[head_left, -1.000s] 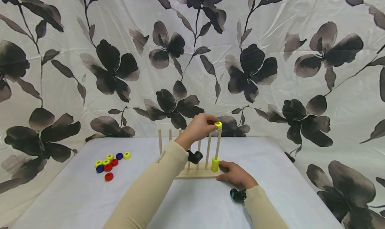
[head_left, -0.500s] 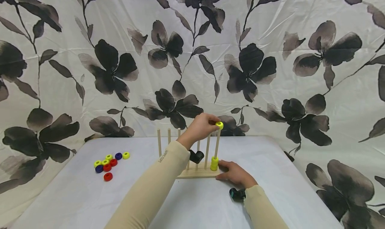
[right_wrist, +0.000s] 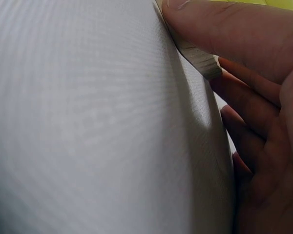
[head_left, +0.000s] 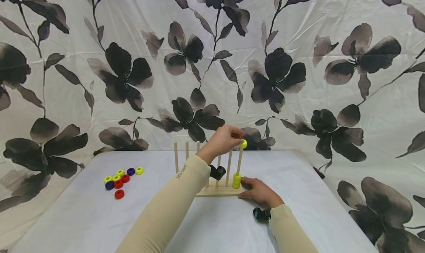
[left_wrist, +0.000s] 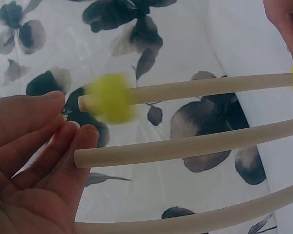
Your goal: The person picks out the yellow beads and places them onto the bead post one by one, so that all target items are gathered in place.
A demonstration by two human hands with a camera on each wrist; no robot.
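Observation:
My left hand (head_left: 223,141) is at the top of the rightmost peg (left_wrist: 215,87) of a wooden peg stand (head_left: 217,191). Just below that peg's tip, a yellow bead (left_wrist: 110,99) is threaded on and blurred in the left wrist view. A small gap separates my left fingertips (left_wrist: 53,97) from it. Lower on the same peg, yellow beads (head_left: 237,181) are stacked at the base. My right hand (head_left: 260,193) grips the right end of the stand's base (right_wrist: 200,58), thumb on one side and fingers on the other.
To the left on the white-covered table (head_left: 83,216) lie loose yellow beads (head_left: 139,170), red beads (head_left: 119,194) and blue beads (head_left: 131,171). Other bare pegs (head_left: 176,157) stand upright along the base. A floral cloth (head_left: 212,61) hangs behind the table.
The left fingers have let go of the yellow bead, which has dropped slightly from the peg's tip. My right hand stays on the base.

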